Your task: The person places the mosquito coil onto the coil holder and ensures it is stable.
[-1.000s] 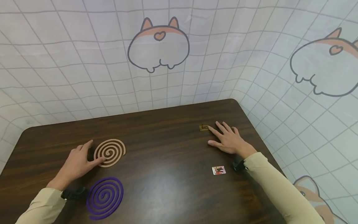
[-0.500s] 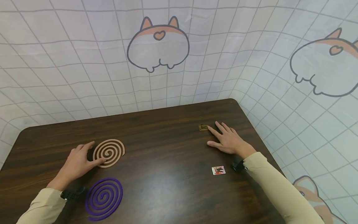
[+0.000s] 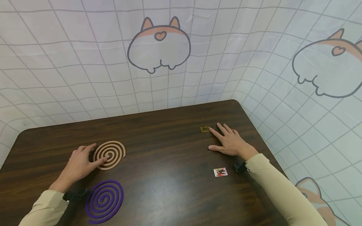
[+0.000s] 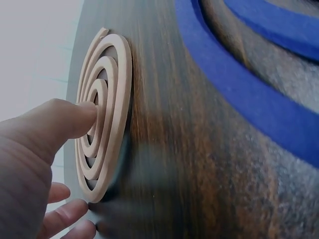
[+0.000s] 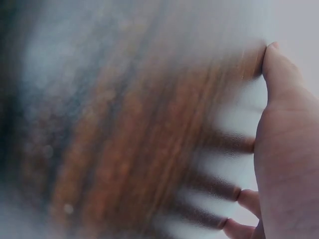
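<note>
A beige mosquito coil [image 3: 120,150] lies flat on the dark wooden table at the left. My left hand [image 3: 79,164] is beside it, its thumb resting over the coil's middle. The left index finger reaches along the coil's left edge; in the left wrist view the other fingers sit low beside the coil [image 4: 119,114]. On the far right, my right hand [image 3: 232,142] lies spread on the table. Its index fingertip touches the right end of a small gold card [image 3: 205,129]. The right wrist view shows only thumb, fingers and blurred table, without the card.
A purple mosquito coil [image 3: 103,201] lies nearer, below the left hand. A small colourful picture card [image 3: 220,172] lies between the right wrist and the table's middle. The brown table [image 3: 161,141] meets white grid curtains [image 3: 99,78] behind and at the right.
The head view has drifted very slightly. My left thumb now lies a little nearer the beige mosquito coil's centre. The right hand keeps its index fingertip at the gold card.
</note>
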The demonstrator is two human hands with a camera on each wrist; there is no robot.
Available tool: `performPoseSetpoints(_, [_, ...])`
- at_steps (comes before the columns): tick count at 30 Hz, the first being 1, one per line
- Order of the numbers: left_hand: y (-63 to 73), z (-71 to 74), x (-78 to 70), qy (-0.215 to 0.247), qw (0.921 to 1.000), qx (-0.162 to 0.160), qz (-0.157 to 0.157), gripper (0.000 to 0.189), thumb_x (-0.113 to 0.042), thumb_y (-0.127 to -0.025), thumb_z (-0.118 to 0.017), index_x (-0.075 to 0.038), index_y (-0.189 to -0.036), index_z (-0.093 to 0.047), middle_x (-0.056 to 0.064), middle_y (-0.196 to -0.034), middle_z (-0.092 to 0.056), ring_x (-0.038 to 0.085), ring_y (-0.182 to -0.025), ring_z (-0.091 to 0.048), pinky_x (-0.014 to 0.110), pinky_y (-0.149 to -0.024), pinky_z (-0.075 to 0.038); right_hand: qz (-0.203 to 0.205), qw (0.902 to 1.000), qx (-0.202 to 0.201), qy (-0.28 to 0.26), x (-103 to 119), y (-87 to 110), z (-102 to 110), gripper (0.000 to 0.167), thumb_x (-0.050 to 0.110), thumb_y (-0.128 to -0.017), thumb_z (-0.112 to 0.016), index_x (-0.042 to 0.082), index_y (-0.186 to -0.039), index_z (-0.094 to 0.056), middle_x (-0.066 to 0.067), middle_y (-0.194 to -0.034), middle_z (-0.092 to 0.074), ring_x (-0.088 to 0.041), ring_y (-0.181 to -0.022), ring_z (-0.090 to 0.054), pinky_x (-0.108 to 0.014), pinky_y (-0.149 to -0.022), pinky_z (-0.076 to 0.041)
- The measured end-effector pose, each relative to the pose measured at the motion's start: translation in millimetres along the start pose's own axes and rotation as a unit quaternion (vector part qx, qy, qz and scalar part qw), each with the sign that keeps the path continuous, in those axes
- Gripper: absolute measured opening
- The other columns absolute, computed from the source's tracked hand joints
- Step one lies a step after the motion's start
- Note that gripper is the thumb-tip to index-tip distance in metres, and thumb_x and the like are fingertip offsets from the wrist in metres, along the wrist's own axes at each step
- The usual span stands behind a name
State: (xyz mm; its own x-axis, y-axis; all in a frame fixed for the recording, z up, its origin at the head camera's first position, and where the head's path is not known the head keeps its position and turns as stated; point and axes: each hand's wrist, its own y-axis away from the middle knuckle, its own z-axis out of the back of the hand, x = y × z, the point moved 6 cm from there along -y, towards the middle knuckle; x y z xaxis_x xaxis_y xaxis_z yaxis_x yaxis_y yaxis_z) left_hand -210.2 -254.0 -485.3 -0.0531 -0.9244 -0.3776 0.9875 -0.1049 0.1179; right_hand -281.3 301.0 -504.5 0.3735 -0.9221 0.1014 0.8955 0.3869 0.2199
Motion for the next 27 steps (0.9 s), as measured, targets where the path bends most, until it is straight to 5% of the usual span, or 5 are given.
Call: performPoseSetpoints(27, [-8.0, -1.6, -6.4, 0.031, 0.9995, -0.002, -0.004, 0.090, -0.049, -0.091, -0.076, 0.015, -0.146, -0.045, 0.039, -0.123, -0.059, 0.051, -0.115, -0.052, 0.061, -0.084, -0.049, 0.004, 0.9999, -0.003, 0.010, -0.4, 0.0, 0.4, 0.088, 0.075, -0.097, -0.048, 0.030, -0.167, -0.018, -0.019, -0.174, -0.015, -0.048, -0.158, -0.021, -0.074, -0.117, -0.030])
